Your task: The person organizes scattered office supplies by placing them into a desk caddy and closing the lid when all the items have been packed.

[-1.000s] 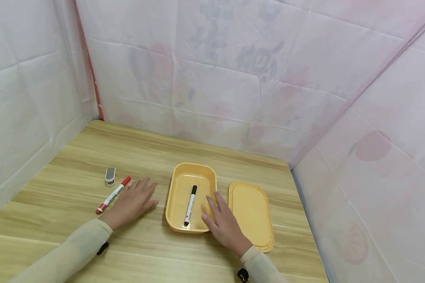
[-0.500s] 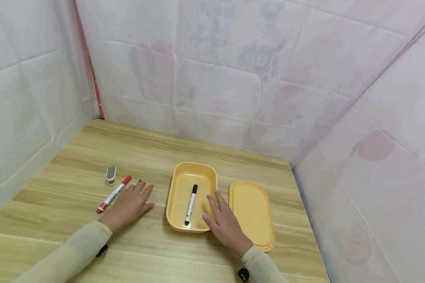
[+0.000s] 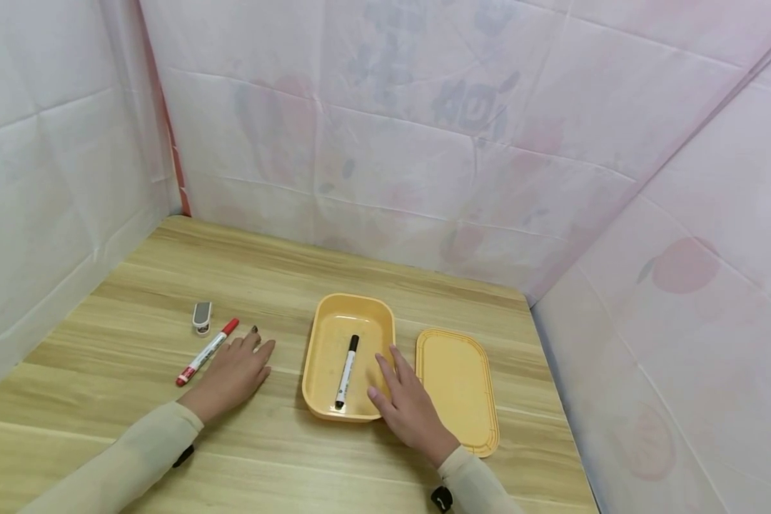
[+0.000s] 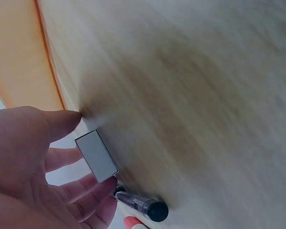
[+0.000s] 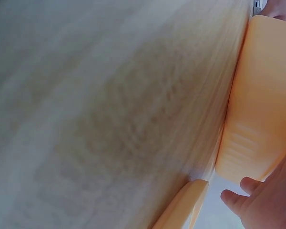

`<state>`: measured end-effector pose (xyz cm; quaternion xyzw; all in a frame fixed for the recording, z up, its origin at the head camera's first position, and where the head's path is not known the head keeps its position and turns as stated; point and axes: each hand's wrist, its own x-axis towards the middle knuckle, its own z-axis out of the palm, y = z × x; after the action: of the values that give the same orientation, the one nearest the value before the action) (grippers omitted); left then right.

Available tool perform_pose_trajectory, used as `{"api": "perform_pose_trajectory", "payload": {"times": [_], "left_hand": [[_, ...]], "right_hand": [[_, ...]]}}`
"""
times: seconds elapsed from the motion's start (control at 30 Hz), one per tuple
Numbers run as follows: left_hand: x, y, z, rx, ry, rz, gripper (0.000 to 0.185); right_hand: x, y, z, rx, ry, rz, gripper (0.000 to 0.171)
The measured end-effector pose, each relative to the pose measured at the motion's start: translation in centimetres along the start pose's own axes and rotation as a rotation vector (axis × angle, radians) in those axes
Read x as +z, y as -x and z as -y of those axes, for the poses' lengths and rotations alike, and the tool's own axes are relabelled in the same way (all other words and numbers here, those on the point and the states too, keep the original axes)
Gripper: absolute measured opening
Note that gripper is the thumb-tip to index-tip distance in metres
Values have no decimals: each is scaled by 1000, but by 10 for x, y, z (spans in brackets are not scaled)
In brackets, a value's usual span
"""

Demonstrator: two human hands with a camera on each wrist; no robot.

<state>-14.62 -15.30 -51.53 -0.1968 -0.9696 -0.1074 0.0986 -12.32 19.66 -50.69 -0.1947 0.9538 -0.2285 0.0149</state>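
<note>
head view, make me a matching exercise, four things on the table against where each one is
Things:
1. black marker
2. red marker
3. lid
4. eraser

Places:
a. flat on the table right of the box
b. inside the box
c. beside the left hand
d. farthest left, just past the red cap

Pairs: 1-b, 2-c, 3-a, 4-d

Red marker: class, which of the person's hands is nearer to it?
Left. The left hand lies just beside the red marker; the right hand rests at the tray, farther away.
</note>
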Motion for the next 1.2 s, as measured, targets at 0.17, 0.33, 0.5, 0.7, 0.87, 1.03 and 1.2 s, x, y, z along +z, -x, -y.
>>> {"api": "perform_pose_trajectory", "payload": {"times": [0.17,0.33,0.5,0.7,0.87,1.03,1.2], "left_hand": [[0,2,0,27,-14,-56,31],[1,3,1,52,-23,-100,22],[2,3,1,48,-28,-103,19],[4,3,1,29,-22,-87,16],[3,2,1,13,-10,-67,14],[2,2,1,10,4,-63,12],[1,2,2,10,-2,-70,12]], "right_hand": [[0,0,0,1,0,-4,66],[0,0,0,-3,-6,-8,65],[1,0,-1,-7,-14,-9,65],[2,0,-1,4,-8,-9,65],[1,0,-1,1,-2,-7,65],[0,1,-2,-9,7,-18,64],[1,1,-5,-9,7,-21,64]]}}
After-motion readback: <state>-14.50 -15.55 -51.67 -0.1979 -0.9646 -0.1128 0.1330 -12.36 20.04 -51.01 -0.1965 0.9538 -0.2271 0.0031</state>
